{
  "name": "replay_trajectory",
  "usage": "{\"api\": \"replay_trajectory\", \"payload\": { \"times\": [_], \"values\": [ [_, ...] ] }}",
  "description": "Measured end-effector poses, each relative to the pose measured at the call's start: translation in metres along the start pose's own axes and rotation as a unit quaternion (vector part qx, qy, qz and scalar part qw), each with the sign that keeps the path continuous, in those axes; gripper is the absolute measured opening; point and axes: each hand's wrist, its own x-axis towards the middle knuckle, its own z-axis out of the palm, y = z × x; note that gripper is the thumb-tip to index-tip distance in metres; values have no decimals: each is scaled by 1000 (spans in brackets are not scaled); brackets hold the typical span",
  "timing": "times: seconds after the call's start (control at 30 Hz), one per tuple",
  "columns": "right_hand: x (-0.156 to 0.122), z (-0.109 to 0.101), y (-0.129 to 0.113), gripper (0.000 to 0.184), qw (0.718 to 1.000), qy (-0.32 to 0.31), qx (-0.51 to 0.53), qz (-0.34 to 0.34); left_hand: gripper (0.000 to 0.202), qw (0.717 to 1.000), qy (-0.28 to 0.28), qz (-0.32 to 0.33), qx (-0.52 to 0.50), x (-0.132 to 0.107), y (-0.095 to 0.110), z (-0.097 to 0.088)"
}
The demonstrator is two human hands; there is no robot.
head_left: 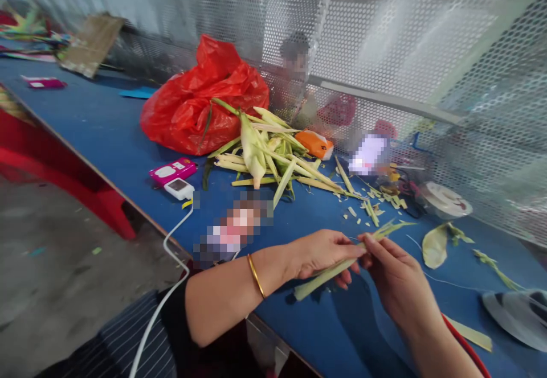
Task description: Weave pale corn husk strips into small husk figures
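Gripping at four o'clock in the head view, the left hand [327,255] and right hand [395,270] both pinch one leaf strip [318,281]! From them, a leaf pile [273,156] lies at ten o'clock, red bag [205,105] behind; a loose leaf [435,247] sits at three.

2 hands [320,254] [392,268], 1 red bag [209,102], prob. 2 pink pkgs [188,165] [51,83].

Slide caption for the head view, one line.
Left hand and right hand hold a pale-green husk strip over the blue table; husk pile and red plastic bag lie beyond.
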Motion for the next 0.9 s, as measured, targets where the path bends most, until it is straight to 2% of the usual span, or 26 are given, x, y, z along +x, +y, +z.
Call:
{"api": "replay_trajectory", "payload": {
  "times": [0.1,0.23,0.43,0.53,0.7,0.73,0.8,0.9],
  "values": [
    [4,-7,-4,45,998,51,-13,-28,19,998,-27,-7,64,-3,-1,4],
    [4,-11,-12,46,994,91,-10,-56,28,995,-38,-20,85,-7,0,7],
    [-8,-10,-24,31,977,149,34,-150,33,993,-93,-19,63,-6,-3,4],
    [-9,-11,-27,22,966,174,60,-182,34,993,-101,-6,57,-8,-4,2],
    [-1,-16,-30,23,969,141,55,-196,44,988,-146,-8,50,-12,1,-5],
    [0,-17,-30,26,973,124,53,-185,48,986,-157,-13,62,-12,2,-8],
    [1,-17,-30,32,985,74,37,-150,67,977,-199,-39,71,-8,4,-13],
    [-2,-14,-27,37,995,10,-2,-95,74,979,-197,-50,27,-2,8,-14]
  ]
}}
